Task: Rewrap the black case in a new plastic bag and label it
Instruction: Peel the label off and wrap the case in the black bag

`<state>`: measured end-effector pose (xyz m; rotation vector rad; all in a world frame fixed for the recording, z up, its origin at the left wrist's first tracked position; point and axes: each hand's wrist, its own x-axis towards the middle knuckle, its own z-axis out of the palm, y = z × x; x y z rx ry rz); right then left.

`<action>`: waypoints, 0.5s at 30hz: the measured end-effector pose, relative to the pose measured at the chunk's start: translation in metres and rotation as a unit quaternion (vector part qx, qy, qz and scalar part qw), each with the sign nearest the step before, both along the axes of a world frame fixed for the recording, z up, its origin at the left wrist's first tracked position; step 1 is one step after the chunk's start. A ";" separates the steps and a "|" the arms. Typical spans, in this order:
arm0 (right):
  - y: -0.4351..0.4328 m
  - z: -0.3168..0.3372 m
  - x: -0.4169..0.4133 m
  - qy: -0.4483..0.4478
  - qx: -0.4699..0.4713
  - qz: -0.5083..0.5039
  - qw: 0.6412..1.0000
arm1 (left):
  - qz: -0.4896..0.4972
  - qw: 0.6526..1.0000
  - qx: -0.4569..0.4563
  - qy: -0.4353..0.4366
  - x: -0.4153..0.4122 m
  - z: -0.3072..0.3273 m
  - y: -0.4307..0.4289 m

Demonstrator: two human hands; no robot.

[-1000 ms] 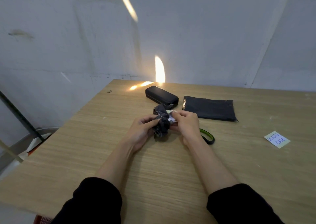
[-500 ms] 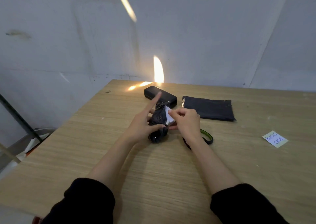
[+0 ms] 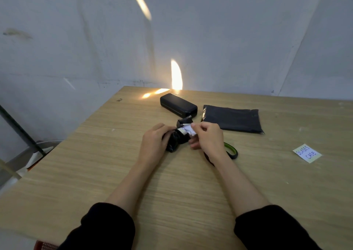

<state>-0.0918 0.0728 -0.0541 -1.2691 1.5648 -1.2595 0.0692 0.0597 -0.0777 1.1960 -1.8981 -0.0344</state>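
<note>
While both hands are tied up with the old wrap, the black case (image 3: 178, 105) sits bare near the far edge of the counter (image 3: 133, 173), not in any bag. State: left hand (image 3: 152, 144) grips the crumpled black plastic wad (image 3: 174, 143), fingers curled round it. The right hand (image 3: 208, 137) pinches a white scrap (image 3: 188, 130) at the wad's top. Old label or tape, can't tell which.

Step in hand looks like stripping the old wrap. I'd call the task early: case out, nothing rebagged, nothing labelled.

The flat black bag (image 3: 232, 118) lies just beside the case, toward the right edge, presumably the new one. The note (image 3: 307, 153) reading "GLASSES CASE" lies near the right edge, well apart from both. A black-and-green band (image 3: 232, 150) lies partly under my right wrist, purpose unclear.

Next: drop the wad, free both hands, find the flat bag's open mouth and slide the case in lengthwise. Thin film probably clings, so one hand holds the mouth apart. The note goes on last, on a flat face.
</note>
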 end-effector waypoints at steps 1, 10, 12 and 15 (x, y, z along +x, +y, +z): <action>0.000 -0.001 -0.001 -0.018 0.010 0.005 1.000 | 0.007 1.000 0.005 0.008 0.001 0.000 -0.002; 0.001 0.001 -0.008 -0.094 0.012 0.050 0.994 | -0.037 0.967 0.185 0.170 0.006 0.006 -0.007; 0.000 -0.002 -0.007 -0.058 -0.032 0.060 0.996 | -0.075 0.949 0.229 0.205 0.007 0.008 -0.005; 0.002 -0.003 -0.001 0.036 -0.115 0.054 0.991 | -0.121 0.908 0.295 0.272 0.009 0.011 -0.002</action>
